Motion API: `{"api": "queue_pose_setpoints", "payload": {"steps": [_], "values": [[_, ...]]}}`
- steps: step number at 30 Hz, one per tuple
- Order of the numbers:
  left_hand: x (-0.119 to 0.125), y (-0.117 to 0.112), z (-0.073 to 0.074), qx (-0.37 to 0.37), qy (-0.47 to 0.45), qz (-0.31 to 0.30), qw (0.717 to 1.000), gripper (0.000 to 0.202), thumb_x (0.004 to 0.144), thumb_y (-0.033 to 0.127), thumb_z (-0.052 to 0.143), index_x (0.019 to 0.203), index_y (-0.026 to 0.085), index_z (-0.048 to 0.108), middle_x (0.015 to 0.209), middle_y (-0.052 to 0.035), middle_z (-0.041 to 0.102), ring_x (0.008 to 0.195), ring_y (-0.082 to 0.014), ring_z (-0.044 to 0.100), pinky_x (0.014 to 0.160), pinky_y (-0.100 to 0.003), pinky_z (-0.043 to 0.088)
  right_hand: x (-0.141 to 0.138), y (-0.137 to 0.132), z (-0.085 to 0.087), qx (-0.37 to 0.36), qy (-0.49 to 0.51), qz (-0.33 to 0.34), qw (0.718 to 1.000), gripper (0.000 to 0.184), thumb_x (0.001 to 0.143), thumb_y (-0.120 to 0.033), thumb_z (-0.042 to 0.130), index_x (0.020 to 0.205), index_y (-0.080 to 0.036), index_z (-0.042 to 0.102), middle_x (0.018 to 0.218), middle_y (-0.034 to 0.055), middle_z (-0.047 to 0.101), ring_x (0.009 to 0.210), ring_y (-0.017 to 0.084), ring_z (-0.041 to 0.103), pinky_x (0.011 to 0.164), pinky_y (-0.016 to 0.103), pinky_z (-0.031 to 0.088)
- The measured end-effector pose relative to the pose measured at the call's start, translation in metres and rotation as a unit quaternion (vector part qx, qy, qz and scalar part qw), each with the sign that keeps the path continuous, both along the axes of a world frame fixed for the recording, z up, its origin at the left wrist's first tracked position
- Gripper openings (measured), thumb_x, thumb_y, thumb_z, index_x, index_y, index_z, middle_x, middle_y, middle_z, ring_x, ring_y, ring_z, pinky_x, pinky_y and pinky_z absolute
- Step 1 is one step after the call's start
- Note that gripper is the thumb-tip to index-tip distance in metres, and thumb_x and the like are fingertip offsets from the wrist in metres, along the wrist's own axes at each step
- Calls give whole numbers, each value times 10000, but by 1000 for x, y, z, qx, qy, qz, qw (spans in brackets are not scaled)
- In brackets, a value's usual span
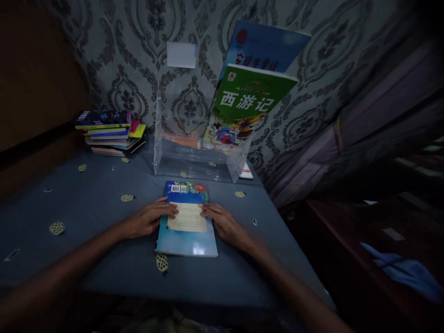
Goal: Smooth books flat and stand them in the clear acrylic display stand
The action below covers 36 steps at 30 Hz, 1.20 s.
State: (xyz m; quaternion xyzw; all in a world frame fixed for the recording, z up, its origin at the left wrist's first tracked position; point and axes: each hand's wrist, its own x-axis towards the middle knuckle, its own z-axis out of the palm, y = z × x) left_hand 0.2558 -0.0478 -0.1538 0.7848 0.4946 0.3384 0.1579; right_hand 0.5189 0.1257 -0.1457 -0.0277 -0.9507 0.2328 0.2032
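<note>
A blue book (189, 243) with a cream text panel and barcodes on its cover lies in front of me at the table's near side. My left hand (151, 217) holds its left edge, fingers reaching over the cover. From the opposite side my right hand (224, 224) grips the right edge, its fingertips on the cream panel. Both thumbs are hard to make out. Behind the book stands a clear acrylic book rack (194, 169). Leaning to the right in it are a green book (248, 104) with white Chinese characters and, behind that, a taller blue book (267, 46).
A stack of books (107, 134) sits at the table's back left. The table (97, 203) has a grey-blue cloth with pineapple prints and meets a patterned wall. A purple curtain (312, 148) hangs at right, above a dark reddish surface bearing a blue cloth (405, 268).
</note>
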Motion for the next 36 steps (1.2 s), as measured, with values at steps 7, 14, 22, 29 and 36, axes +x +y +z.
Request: {"api": "queue_pose_setpoints", "payload": {"steps": [7,14,22,29,36], "values": [[0,0,-8,18,25,7,999,405,907,55,420,1234,234,579,1283,-72,648,1263,-208,554,1164,-525,300,-62,-13,-1,-18,-34,-22,999,418,949,-158,385,1326,-189,564,1393,116,575,1310,224,517,1093,431,432],[0,-1,-6,35,37,8,999,384,949,88,413,1269,232,568,1298,-74,641,1273,-208,548,1165,-522,310,-95,-1,-18,2,-70,-100,992,488,986,-287,377,1450,-148,437,1517,137,431,1448,251,324,1197,482,270],[3,-2,2,10,66,-13,998,468,933,44,394,1351,232,490,1350,-86,597,1334,-205,485,1185,-507,278,-55,39,-34,-5,-52,-192,980,522,987,-368,373,1458,-153,440,1520,135,423,1438,260,346,1189,517,277],[-17,6,27,-96,190,-30,977,624,937,114,443,1518,293,302,1593,-29,290,1462,-238,278,1188,-433,290,-57,36,-33,-5,-55,-182,982,514,990,-356,360,1449,-144,449,1518,144,424,1442,264,336,1178,520,296],[-29,52,8,-93,214,89,968,549,1022,437,377,1519,213,311,1591,-79,286,1470,-237,254,1197,-414,254,-57,33,-29,4,-52,-195,980,480,975,-313,396,1412,-137,489,1504,161,440,1423,290,361,1161,521,320]]}}
